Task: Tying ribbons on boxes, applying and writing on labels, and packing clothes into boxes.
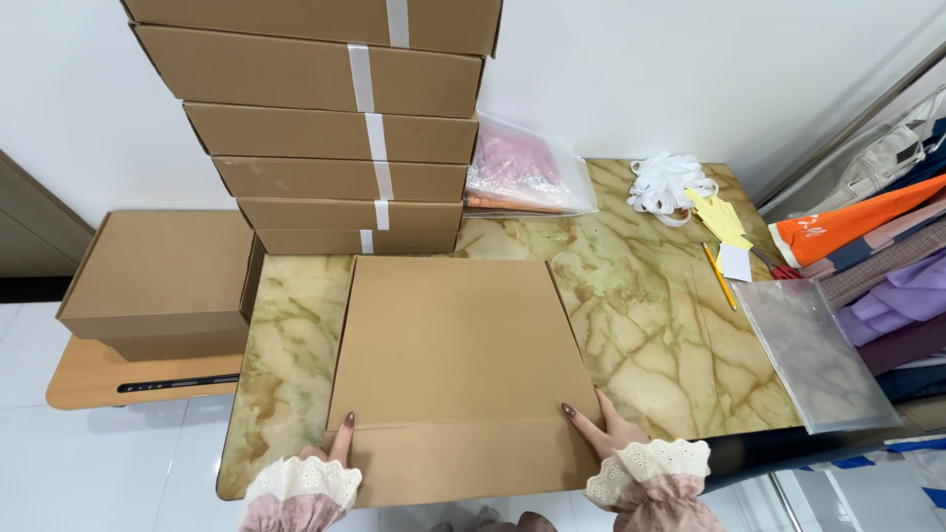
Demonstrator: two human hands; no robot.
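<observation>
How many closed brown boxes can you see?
7. Six taped boxes sit in a stack at the back of the marble table, the top one cut off by the picture edge, so more may be above. One more box sits on the side table at left.

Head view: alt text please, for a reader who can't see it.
Both hands, left hand and right hand, press on a flat cardboard sheet lying on a green marbled table. A stack of taped cardboard boxes stands behind it, with a clear plastic bag at the table's right edge.
</observation>
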